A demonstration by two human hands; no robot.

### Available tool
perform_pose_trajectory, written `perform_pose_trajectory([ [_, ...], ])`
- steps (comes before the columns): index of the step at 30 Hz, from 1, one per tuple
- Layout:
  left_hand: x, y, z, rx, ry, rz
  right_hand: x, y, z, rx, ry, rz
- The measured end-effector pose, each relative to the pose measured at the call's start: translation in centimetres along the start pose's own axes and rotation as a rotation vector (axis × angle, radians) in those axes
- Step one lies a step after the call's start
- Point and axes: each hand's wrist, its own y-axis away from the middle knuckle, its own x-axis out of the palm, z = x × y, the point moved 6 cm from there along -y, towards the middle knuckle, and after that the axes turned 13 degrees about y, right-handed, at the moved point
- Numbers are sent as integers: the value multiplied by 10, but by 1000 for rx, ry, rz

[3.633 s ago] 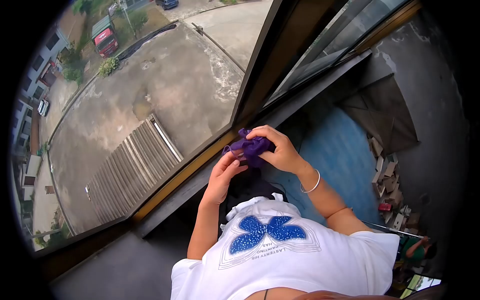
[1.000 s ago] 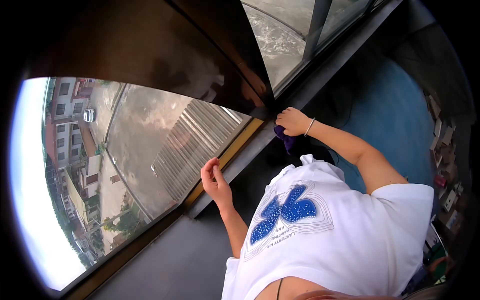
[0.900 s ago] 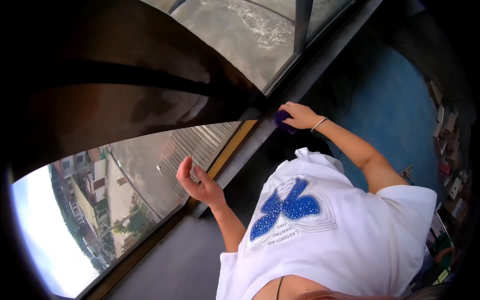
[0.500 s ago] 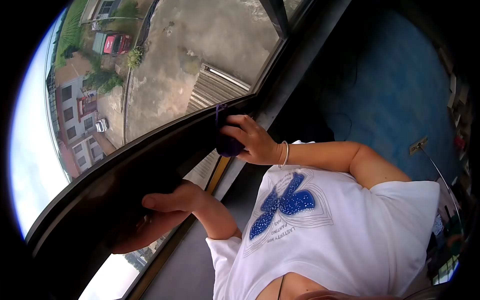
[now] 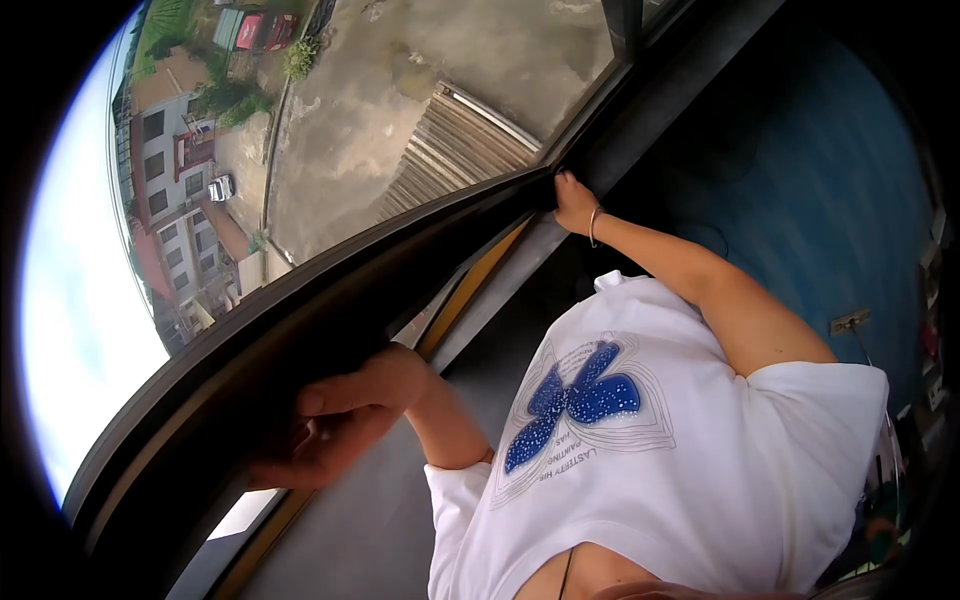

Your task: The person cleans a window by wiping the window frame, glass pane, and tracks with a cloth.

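Note:
My right hand, with a bracelet on its wrist, is closed at the inner corner of the dark window frame. A dark purple cloth was in its fingers a moment ago; now the hand and the shadow mostly hide it. Lower left, my left hand lies against the dark, shadowed part of the frame. Its thumb stands apart from the fingers, and nothing shows between them. Shadow hides part of the fingertips.
Beyond the window lie a concrete yard, a corrugated roof, a pale building and a white car. A yellowish strip runs along the sill. Blue floor spreads at the right.
My right hand has moved up and right along the frame into its corner, and the purple cloth has gone from sight. My left hand's fingers have curled slightly. The view has shifted.

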Motion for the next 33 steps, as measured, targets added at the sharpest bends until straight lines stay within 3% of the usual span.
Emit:
perform_pose_trajectory([
  [2, 6, -3, -3, 85, -24, -87, -3, -2, 2, -16, -66, -43],
  [5, 2, 5, 3, -176, 126, -120, -38, 18, 33, -95, -151, -72],
  [8, 3, 5, 0, -254, 178, -146, -80, 42, 70, -308, -284, -227],
  [9, 2, 7, 2, -281, 103, -72, -98, 53, 85, -294, -294, -166],
  [14, 1, 9, 0, -301, 174, -155, -168, 89, 137, -438, -348, -145],
  [16, 2, 15, 7, -474, 202, -231, -196, 102, 161, -547, -484, -131],
  [18, 1, 21, 9, -468, 210, -251, -231, 118, 190, -806, -487, -348],
  [20, 5, 38, 16, -648, 353, -298, -259, 133, 217, -1048, -371, -576],
  [24, 7, 62, 26, -730, 249, -345, -233, 116, 219, -1285, 91, -772],
  [25, 7, 58, 22, -630, 285, -326, -223, 111, 208, -1278, 139, -804],
  [29, 5, 42, 18, -563, 182, -306, -224, 107, 195, -1264, 246, -784],
  [33, 5, 34, 14, -527, 328, -285, -278, 117, 248, -1363, 190, -943],
])
